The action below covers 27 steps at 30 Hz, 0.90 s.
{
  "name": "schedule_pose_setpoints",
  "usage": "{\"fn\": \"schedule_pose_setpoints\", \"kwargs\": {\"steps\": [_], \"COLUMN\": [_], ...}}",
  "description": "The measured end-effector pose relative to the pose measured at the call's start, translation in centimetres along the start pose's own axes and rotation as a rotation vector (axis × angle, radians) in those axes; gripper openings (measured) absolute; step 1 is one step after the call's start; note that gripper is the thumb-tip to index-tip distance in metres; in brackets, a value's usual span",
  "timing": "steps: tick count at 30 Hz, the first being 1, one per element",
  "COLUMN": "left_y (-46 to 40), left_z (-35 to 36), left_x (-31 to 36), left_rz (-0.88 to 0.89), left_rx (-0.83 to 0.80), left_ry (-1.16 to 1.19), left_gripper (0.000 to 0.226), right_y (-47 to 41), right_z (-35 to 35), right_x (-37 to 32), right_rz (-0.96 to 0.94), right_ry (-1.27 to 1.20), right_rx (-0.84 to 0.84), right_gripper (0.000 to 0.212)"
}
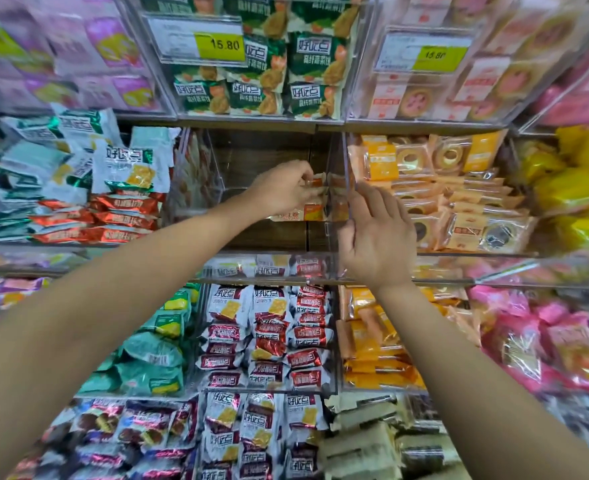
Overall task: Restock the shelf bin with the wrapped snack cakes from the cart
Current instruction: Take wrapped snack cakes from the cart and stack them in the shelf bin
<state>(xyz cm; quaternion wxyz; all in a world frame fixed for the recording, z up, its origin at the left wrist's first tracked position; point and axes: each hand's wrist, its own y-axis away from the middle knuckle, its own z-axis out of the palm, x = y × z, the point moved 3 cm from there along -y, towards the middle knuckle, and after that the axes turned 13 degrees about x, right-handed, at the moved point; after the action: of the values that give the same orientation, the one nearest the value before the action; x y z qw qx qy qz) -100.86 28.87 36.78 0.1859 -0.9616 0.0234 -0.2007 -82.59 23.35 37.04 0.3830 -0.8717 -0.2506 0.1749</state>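
A clear acrylic shelf bin (213,188) sits at the middle of the shelf, with only a few orange wrapped snack cakes (315,211) stacked at its right side. My left hand (282,190) reaches into the bin and pinches the top wrapped cake of that stack. My right hand (377,233) is at the bin's right front corner, fingers straight, touching the clear wall beside the cakes. The cart is out of view.
Full bins surround the middle one: white and red cracker packs (119,188) on the left, orange ring cakes (435,188) on the right, green packs (286,74) above, red and white packs (272,337) below. Yellow price tags (221,46) hang on the upper bins.
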Motion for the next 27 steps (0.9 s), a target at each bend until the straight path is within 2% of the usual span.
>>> {"fn": "schedule_pose_setpoints", "kwargs": {"steps": [3, 6, 8, 11, 14, 15, 17, 19, 20, 23, 27], "left_y": [4.3, 10.5, 15.0, 21.3, 27.7, 29.8, 34.0, 37.9, 39.6, 42.3, 42.9], "left_z": [-4.3, -7.7, -8.5, -6.5, -1.1, 1.1, 5.8, 9.8, 11.3, 13.7, 16.1], "left_x": [3.3, 6.4, 8.2, 9.9, 11.2, 11.8, 13.5, 15.7, 17.0, 21.1, 27.2], "left_rz": [-0.124, -0.194, -0.230, -0.335, -0.491, -0.536, -0.587, -0.555, -0.492, -0.271, -0.187], "left_rx": [0.208, 0.382, 0.438, 0.403, 0.177, 0.037, -0.351, -0.731, -0.848, -0.978, -1.028], "left_ry": [0.263, 0.418, 0.490, 0.604, 0.657, 0.665, 0.652, 0.557, 0.478, 0.336, 0.289], "left_gripper": [0.009, 0.008, 0.010, 0.015, 0.017, 0.016, 0.014, 0.014, 0.019, 0.025, 0.016], "right_y": [0.1, -0.1, 0.2, 4.0, 12.6, 16.3, 24.0, 31.5, 35.0, 43.7, 51.0], "right_z": [-0.3, -1.0, -2.3, -6.4, -10.8, -12.1, -14.3, -16.7, -18.1, -23.0, -30.4], "right_x": [0.0, -0.2, -0.2, 0.0, 1.1, 1.8, 3.4, 5.2, 6.1, 9.0, 12.9], "right_rz": [0.011, 0.050, 0.099, 0.220, 0.481, 0.588, 0.845, 1.054, 1.134, 1.337, 1.499], "right_ry": [0.003, -0.078, -0.203, -0.375, -0.470, -0.485, -0.507, -0.466, -0.437, -0.333, -0.207], "right_rx": [-0.035, -0.078, -0.080, 0.081, 0.083, 0.018, -0.171, -0.355, -0.436, -0.604, -0.590], "right_gripper": [0.040, 0.043, 0.044, 0.036, 0.023, 0.020, 0.018, 0.017, 0.016, 0.015, 0.017]}}
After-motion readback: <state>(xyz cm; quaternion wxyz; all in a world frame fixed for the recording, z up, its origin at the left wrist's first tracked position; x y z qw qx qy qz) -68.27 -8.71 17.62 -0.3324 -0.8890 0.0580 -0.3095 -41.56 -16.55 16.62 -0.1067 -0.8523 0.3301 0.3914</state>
